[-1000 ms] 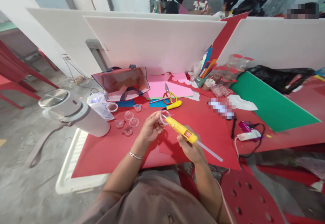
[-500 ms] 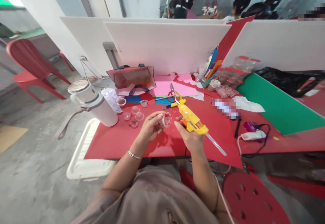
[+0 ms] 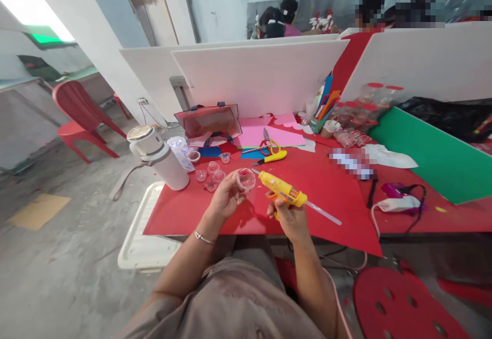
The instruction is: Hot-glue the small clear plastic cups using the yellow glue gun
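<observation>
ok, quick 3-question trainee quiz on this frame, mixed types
1. True or false: the right hand holds the yellow glue gun.
2. What does the left hand hold? A) scissors B) small clear cup C) white flask
3. Fill in: the glue gun's nozzle points toward the ____.

Key: 1 true. 2 B. 3 cup; touching or not, cannot tell.

white flask [image 3: 159,157] | scissors [image 3: 269,145] | pink paper [image 3: 257,135] | green sheet [image 3: 430,154]

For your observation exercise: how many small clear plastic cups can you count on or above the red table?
6: one in the left hand, cup; five on the table beside the flask, at. Others may be hidden.
</observation>
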`<state>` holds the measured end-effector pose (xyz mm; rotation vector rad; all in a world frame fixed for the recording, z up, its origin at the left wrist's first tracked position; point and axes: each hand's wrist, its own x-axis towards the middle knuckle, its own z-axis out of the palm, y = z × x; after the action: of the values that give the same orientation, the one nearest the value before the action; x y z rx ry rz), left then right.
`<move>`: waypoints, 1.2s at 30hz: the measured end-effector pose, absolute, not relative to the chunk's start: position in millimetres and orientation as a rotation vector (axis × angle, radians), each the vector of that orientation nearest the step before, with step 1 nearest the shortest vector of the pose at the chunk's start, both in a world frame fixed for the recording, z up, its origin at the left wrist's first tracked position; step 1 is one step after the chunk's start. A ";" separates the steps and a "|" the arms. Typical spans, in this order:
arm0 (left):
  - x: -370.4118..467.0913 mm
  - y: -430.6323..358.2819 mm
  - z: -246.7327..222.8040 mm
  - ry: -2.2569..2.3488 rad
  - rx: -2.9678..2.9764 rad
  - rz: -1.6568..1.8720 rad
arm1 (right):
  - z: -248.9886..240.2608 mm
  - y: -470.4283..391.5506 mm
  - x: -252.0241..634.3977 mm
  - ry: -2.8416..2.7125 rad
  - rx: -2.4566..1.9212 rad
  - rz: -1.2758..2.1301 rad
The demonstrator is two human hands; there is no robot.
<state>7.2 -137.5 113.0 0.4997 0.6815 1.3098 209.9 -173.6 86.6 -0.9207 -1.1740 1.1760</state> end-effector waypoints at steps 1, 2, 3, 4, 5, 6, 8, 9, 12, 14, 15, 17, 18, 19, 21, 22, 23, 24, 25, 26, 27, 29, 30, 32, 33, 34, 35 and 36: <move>3.1 -133.1 109.2 0.650 0.464 1.300 | 80.7 -171.1 209.2 -1.139 -0.912 1.210; -1.0 -128.5 105.6 0.621 0.439 1.289 | 75.4 -168.1 208.2 -1.104 -0.906 1.241; -5.1 -123.5 102.3 0.596 0.426 1.286 | 70.6 -164.8 206.9 -1.070 -0.904 1.266; -9.0 -118.5 99.2 0.579 0.428 1.290 | 66.5 -161.2 205.5 -1.041 -0.907 1.286; -12.6 -113.4 96.3 0.569 0.442 1.293 | 63.0 -157.6 203.9 -1.018 -0.913 1.299; -16.0 -108.2 93.5 0.565 0.465 1.297 | 60.3 -154.2 202.1 -1.005 -0.923 1.307; -21.7 -98.1 88.0 0.560 0.527 1.289 | 57.4 -148.1 197.8 -0.996 -0.947 1.318; -24.2 -93.2 85.4 0.553 0.559 1.278 | 57.1 -145.4 195.4 -0.999 -0.960 1.327; -31.2 -80.4 77.9 0.517 0.630 1.219 | 59.3 -139.1 187.3 -0.994 -0.986 1.363; -35.8 -73.7 73.0 0.496 0.651 1.181 | 60.7 -136.0 181.5 -0.955 -0.983 1.382; -38.0 -71.0 70.5 0.491 0.651 1.175 | 60.6 -134.8 178.4 -0.924 -0.971 1.390; -41.8 -66.8 65.3 0.496 0.629 1.188 | 58.4 -133.2 171.6 -0.862 -0.940 1.414; -43.4 -65.4 62.8 0.503 0.611 1.197 | 56.5 -132.8 167.9 -0.839 -0.929 1.433; -44.6 -64.3 60.6 0.510 0.593 1.203 | 54.2 -132.7 163.9 -0.820 -0.925 1.452; -46.3 -63.3 57.1 0.518 0.569 1.203 | 49.5 -132.7 156.1 -0.797 -0.930 1.489; -46.9 -63.4 56.1 0.520 0.562 1.202 | 47.6 -132.7 152.5 -0.789 -0.936 1.504; -47.4 -63.8 55.4 0.522 0.557 1.202 | 46.3 -132.6 149.3 -0.782 -0.940 1.515; -47.9 -64.4 55.0 0.525 0.552 1.202 | 45.6 -132.3 146.5 -0.773 -0.942 1.523; -48.5 -65.2 54.8 0.531 0.546 1.203 | 45.5 -131.9 144.1 -0.768 -0.942 1.533; -49.1 -66.2 54.7 0.538 0.538 1.205 | 45.9 -131.4 142.2 -0.765 -0.941 1.544; -49.8 -67.2 54.5 0.544 0.529 1.207 | 46.6 -130.7 140.6 -0.764 -0.940 1.554; -51.2 -69.0 54.1 0.559 0.507 1.214 | 48.0 -129.2 137.9 -0.771 -0.935 1.571; -51.8 -69.8 53.8 0.569 0.497 1.215 | 48.3 -128.6 136.7 -0.776 -0.933 1.575; -52.1 -71.1 53.5 0.595 0.485 1.214 | 47.4 -127.8 134.7 -0.780 -0.929 1.570; -51.9 -71.6 53.5 0.607 0.485 1.212 | 46.2 -127.8 133.9 -0.780 -0.929 1.563; -51.4 -72.0 53.7 0.617 0.488 1.211 | 44.6 -127.9 133.4 -0.781 -0.930 1.556; -50.8 -72.4 53.9 0.624 0.493 1.209 | 42.7 -128.2 133.2 -0.782 -0.933 1.551; -50.1 -72.7 54.2 0.630 0.499 1.207 | 40.7 -128.7 133.3 -0.784 -0.938 1.545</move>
<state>-50.1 -72.7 54.2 0.4992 0.6298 1.2067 133.3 -128.7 40.7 -0.9380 -0.7845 1.5451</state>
